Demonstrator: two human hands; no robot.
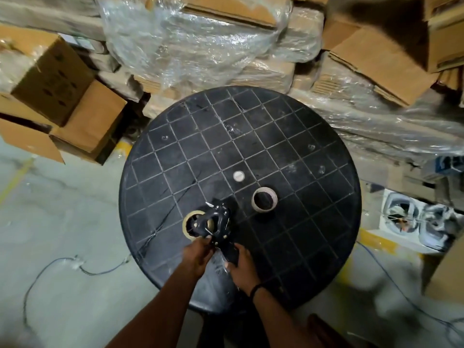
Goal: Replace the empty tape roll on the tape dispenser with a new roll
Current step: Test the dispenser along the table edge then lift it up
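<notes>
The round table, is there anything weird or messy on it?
Nothing is spilled or broken on the black table. A bare cardboard tape core lies loose, apart from the tape dispenser that the left hand and right hand hold. The tabletop looks scratched and dusty. Loose plastic wrap sags over boxes behind.

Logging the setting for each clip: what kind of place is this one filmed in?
Most likely a warehouse or packing storeroom: stacks of cardboard boxes, bundles wrapped in clear plastic film, and a bare concrete floor around a round black table.
</notes>
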